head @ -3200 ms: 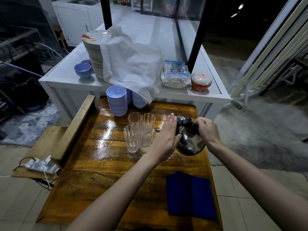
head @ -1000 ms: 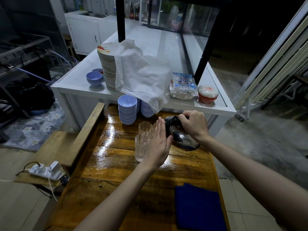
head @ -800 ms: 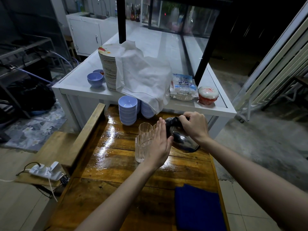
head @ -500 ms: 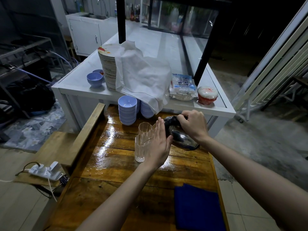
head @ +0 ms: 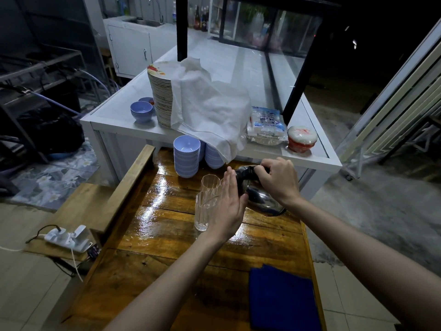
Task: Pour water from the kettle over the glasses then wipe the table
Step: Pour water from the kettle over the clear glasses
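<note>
A shiny metal kettle (head: 259,197) with a black top is tilted toward a cluster of clear ribbed glasses (head: 205,206) on the wet wooden table (head: 167,225). My right hand (head: 276,180) grips the kettle's black handle from above. My left hand (head: 228,206) lies flat with straight fingers against the kettle's left side, between the kettle and the glasses, hiding some of the glasses. A folded blue cloth (head: 282,299) lies on the table's near right corner.
Stacks of lilac bowls (head: 186,155) stand at the table's far edge. Behind is a white counter (head: 114,120) with a plate stack under a white cloth (head: 210,108), a bag, a red-and-white tub (head: 301,138). A power strip (head: 69,238) lies on a low bench, left.
Both hands and the kettle have hardly moved over the last second. Since three seconds ago the kettle has come in close to the glasses.
</note>
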Available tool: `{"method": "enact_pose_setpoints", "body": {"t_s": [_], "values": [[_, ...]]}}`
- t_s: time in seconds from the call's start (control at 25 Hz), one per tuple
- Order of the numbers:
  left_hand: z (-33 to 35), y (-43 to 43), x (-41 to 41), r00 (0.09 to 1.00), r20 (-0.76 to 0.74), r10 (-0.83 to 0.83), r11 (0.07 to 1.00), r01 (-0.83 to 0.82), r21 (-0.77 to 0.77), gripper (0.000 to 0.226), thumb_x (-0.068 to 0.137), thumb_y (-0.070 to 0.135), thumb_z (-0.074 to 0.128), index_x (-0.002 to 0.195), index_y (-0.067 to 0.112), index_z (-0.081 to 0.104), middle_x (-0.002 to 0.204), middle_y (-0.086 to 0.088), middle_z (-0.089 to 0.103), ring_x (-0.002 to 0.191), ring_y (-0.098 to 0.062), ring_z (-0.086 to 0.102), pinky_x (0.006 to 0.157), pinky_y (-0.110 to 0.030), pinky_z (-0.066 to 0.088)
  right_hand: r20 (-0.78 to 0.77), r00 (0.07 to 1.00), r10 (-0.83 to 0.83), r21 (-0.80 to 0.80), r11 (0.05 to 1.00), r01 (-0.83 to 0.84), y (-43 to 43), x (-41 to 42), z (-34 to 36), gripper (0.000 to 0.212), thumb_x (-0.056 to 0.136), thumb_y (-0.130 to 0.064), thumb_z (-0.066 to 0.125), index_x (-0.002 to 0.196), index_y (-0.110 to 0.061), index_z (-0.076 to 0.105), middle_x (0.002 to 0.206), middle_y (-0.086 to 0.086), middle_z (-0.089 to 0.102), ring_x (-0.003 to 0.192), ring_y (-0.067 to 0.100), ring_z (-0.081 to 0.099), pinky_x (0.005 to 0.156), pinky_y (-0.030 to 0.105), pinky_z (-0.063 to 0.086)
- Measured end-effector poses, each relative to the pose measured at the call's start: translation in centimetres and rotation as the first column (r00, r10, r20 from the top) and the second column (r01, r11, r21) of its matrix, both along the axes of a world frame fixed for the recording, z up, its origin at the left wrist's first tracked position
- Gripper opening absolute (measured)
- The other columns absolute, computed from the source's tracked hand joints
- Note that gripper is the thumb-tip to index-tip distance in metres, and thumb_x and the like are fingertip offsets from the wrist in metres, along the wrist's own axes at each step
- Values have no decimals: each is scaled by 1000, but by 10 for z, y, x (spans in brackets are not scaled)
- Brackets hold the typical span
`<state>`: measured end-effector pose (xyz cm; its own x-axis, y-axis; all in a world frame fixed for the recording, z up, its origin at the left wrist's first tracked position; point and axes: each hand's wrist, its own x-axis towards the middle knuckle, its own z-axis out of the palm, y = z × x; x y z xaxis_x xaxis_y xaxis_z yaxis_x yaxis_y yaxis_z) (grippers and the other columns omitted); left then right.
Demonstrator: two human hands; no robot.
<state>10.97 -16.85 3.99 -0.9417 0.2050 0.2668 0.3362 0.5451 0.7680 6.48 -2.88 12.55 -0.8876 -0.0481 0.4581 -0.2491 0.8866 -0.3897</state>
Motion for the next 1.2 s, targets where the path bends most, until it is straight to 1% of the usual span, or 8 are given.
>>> {"method": "enact_pose_setpoints", "body": {"t_s": [0.32,0.56,0.64,0.72,0.84,0.92,1.08,1.2], "values": [[3,0,-2,1000,7,-20,1000,20,-20,67,105,35,28,153,11,-12,161,-2,-22,147,-6,-18,118,-18,-10,-4,1000,8,11,1000,-8,3,-2,-3,47,84,-44,38,62,-12,65,55,4,57,60,20,46,71,34,33],[6,2,-2,999,13,-34,999,34,-35,66,105,33,29,153,10,-11,161,-2,-19,148,-7,-18,120,-22,-8,2,1000,-15,-13,1000,15,7,-2,-4,43,84,-37,43,59,-10,64,53,6,56,58,18,45,68,32,27],[6,2,-5,999,-1,-36,998,35,-42,66,105,33,30,154,10,-8,162,-3,-17,148,-7,-17,121,-25,-6,33,999,-14,-62,998,16,10,-1,-5,42,84,-37,44,57,-10,63,53,5,57,57,19,47,69,32,30],[8,3,-8,999,-15,-44,998,44,-54,65,105,33,29,154,11,-6,163,-2,-15,148,-6,-16,121,-24,-6,67,998,-19,-180,983,31,14,3,-6,41,85,-34,47,54,-12,61,50,3,56,54,19,49,64,31,35],[15,8,-9,996,-45,-76,995,73,-74,62,105,32,30,155,11,-1,163,-1,-9,149,-8,-14,120,-21,-8,169,981,-90,-352,924,146,21,11,-10,43,89,-23,53,48,-16,50,48,2,47,49,16,40,52,30,30],[19,13,-12,993,-77,-93,991,85,-105,60,105,32,30,155,10,4,163,-4,-3,150,-11,-9,121,-24,-6,242,959,-146,-429,871,241,31,14,-20,44,90,-21,53,47,-15,47,49,2,43,51,16,38,52,32,30],[25,30,-16,983,-124,-134,971,105,-213,64,102,44,15,154,9,10,163,-8,5,150,-13,-3,122,-27,-5,315,926,-207,-616,698,365,44,20,-35,37,89,-25,51,57,-7,57,58,9,51,59,21,45,58,34,36],[26,40,-23,979,-118,-164,961,132,-244,68,98,46,10,154,8,11,163,-10,7,151,-16,-2,122,-29,-4,301,927,-225,-654,658,373,52,20,-33,34,89,-22,51,56,-12,54,57,6,48,58,20,43,56,32,33]]}}
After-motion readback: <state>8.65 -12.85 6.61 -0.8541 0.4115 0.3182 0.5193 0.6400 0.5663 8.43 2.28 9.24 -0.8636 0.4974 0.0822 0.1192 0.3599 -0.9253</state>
